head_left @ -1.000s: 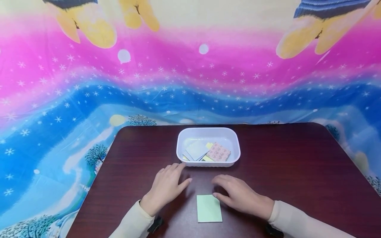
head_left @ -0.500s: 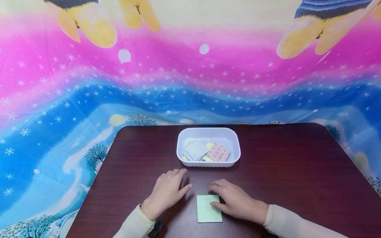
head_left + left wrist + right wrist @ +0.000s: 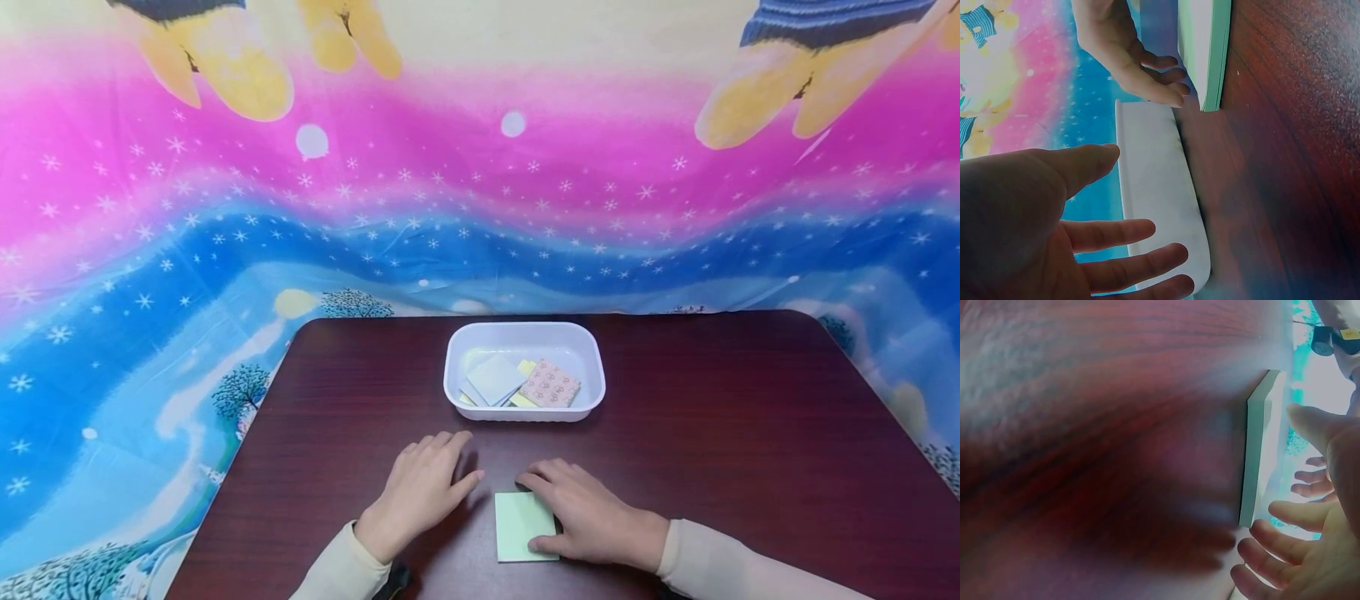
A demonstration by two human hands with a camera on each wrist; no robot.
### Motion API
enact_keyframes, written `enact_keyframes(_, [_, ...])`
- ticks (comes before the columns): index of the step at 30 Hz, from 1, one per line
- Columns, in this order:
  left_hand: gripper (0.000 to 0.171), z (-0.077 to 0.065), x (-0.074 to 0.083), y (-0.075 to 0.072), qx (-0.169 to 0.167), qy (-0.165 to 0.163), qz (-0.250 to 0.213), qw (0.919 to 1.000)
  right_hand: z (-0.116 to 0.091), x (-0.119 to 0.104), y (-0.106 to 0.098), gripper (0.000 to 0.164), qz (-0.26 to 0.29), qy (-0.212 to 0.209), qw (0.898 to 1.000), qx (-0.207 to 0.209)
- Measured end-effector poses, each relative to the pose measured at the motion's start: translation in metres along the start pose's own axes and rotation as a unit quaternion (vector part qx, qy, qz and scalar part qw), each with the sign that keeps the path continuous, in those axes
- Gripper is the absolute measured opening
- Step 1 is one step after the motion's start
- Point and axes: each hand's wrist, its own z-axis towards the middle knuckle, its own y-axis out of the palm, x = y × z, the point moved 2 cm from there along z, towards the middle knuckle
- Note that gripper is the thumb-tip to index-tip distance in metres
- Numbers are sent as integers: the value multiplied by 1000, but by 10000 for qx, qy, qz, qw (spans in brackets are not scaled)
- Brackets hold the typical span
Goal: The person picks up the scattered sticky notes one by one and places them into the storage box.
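Note:
A light green sticky note pad (image 3: 517, 525) lies flat on the dark wooden table near its front. My right hand (image 3: 600, 517) hovers over the pad's right side. Its thumb overlaps the near right corner and its fingers reach to the far edge, spread and loosely bent in the right wrist view, where the pad's side (image 3: 1259, 456) shows between thumb and fingers. To the left of the pad, my left hand (image 3: 420, 492) is held with spread fingers and holds nothing. In the left wrist view the pad's green edge (image 3: 1215, 56) shows at the top, beside the right hand.
Beyond the hands stands a white plastic tray (image 3: 525, 415). In it lie a pale blue paper pad (image 3: 495, 379), a pink patterned pad (image 3: 551, 385) and some yellow paper. A colourful printed cloth (image 3: 480, 208) hangs behind the table (image 3: 750, 433).
My right hand has moved left and towards me, so its thumb and fingers now span the green pad's right side. The left hand has drawn back slightly from the tray. The pad stays put.

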Motion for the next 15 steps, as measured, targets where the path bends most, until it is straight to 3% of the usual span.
enact_keyframes(9, [54,-2,1,1,25,23,-26,10000,0,-1,5,99,-178,88,9993,-306])
enact_keyframes(15, [54,-2,0,0,48,22,-30,10000,0,-3,5,101,-201,71,9990,-391])
